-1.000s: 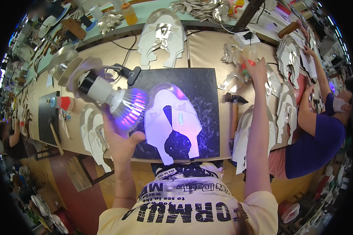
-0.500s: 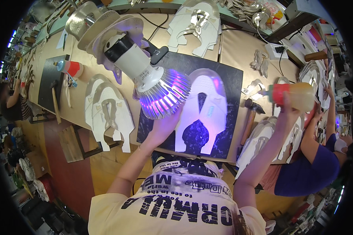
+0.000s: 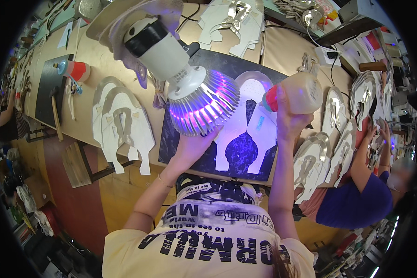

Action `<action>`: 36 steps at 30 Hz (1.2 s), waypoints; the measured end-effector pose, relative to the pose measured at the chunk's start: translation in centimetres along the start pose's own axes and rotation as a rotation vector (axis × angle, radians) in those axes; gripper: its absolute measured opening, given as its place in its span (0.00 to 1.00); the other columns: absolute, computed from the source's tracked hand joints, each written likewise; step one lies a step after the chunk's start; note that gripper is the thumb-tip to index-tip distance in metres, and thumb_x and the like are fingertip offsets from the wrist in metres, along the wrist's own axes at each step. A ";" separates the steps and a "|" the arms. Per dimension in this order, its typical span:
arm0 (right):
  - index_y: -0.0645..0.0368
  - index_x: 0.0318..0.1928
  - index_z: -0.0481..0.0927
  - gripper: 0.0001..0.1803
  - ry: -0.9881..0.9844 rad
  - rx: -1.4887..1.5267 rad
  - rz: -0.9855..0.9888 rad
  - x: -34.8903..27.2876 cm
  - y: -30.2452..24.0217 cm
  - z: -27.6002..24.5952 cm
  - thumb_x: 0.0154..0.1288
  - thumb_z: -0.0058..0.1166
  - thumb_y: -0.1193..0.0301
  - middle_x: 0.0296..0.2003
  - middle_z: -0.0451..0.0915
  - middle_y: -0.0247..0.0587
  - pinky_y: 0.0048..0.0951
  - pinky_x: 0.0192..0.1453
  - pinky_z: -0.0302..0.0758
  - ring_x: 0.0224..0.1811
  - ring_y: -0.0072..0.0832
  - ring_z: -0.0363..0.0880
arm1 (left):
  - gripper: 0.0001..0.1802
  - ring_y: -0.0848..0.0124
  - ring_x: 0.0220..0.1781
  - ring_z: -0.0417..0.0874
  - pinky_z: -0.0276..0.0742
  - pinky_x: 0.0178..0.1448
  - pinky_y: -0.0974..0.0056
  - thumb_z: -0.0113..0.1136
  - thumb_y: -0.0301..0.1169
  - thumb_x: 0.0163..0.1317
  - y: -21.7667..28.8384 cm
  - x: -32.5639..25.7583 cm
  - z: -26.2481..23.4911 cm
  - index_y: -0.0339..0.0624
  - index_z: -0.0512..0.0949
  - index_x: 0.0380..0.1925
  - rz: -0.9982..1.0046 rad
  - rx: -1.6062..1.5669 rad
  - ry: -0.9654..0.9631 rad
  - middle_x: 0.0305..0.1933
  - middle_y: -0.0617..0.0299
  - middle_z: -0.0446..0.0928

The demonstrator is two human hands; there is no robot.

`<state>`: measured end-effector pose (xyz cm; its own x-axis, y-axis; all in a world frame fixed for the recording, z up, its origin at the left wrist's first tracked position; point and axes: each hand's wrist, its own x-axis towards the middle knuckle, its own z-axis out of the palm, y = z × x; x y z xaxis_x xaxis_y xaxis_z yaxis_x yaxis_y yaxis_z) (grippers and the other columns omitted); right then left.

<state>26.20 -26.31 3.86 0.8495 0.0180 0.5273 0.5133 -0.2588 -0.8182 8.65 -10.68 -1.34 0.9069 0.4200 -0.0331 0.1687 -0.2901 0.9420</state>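
A white shoe upper (image 3: 227, 139) lies spread on the dark marbled board (image 3: 204, 60), lit violet by the lamp (image 3: 201, 104) above it. My left hand (image 3: 194, 146) is at the upper's left edge; the lamp hides most of its fingers, so its grip is unclear. My right hand (image 3: 293, 124) is closed round a squeeze bottle (image 3: 302, 94) with a red band and a pale body. The bottle is tipped sideways, its nozzle pointing left over the upper's right side. Whether the nozzle touches the upper, I cannot tell.
More white uppers (image 3: 123, 123) lie to the left, at the back and in piles (image 3: 310, 160) on the right. A second bottle (image 3: 76, 70) and a hammer (image 3: 55, 111) are at the far left. A co-worker (image 3: 356, 199) works at the right.
My right hand has brought the bottle from the right side leftward to the upper. My left hand remains by the upper's left edge. The whole view has shifted slightly.
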 end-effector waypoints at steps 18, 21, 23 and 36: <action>0.68 0.44 0.83 0.20 -0.028 -0.042 -0.065 -0.7 1.2 1.3 0.57 0.74 0.68 0.39 0.86 0.43 0.32 0.49 0.82 0.40 0.28 0.85 | 0.26 0.77 0.37 0.81 0.82 0.43 0.70 0.69 0.35 0.63 -1.4 -0.4 -0.3 0.43 0.76 0.60 -0.011 -0.031 -0.052 0.41 0.65 0.78; 0.68 0.44 0.84 0.19 -0.041 -0.039 -0.114 -0.7 1.1 2.3 0.57 0.74 0.70 0.39 0.87 0.43 0.31 0.48 0.82 0.40 0.27 0.86 | 0.18 0.59 0.50 0.83 0.79 0.53 0.56 0.65 0.32 0.63 -1.4 -0.3 -0.3 0.40 0.79 0.52 -0.078 -0.100 -0.073 0.48 0.53 0.81; 0.68 0.44 0.84 0.18 -0.053 -0.015 -0.110 -0.8 1.0 2.9 0.57 0.74 0.71 0.39 0.87 0.42 0.30 0.48 0.82 0.40 0.27 0.86 | 0.23 0.71 0.40 0.82 0.81 0.46 0.65 0.68 0.35 0.63 -1.5 -0.2 -0.2 0.42 0.78 0.57 -0.044 -0.045 -0.053 0.42 0.61 0.80; 0.68 0.48 0.81 0.23 -0.272 -0.029 -0.060 -3.3 -1.0 0.5 0.53 0.75 0.72 0.40 0.86 0.42 0.30 0.48 0.82 0.41 0.27 0.86 | 0.21 0.59 0.50 0.83 0.79 0.55 0.55 0.70 0.32 0.57 -0.7 0.3 -0.2 0.40 0.78 0.51 -0.030 -0.099 -0.017 0.48 0.54 0.80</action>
<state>22.91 -25.59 2.83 0.8210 0.2919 0.4907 0.5636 -0.2766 -0.7784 8.75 -10.12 -1.97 0.9086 0.4123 -0.0663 0.1574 -0.1909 0.9689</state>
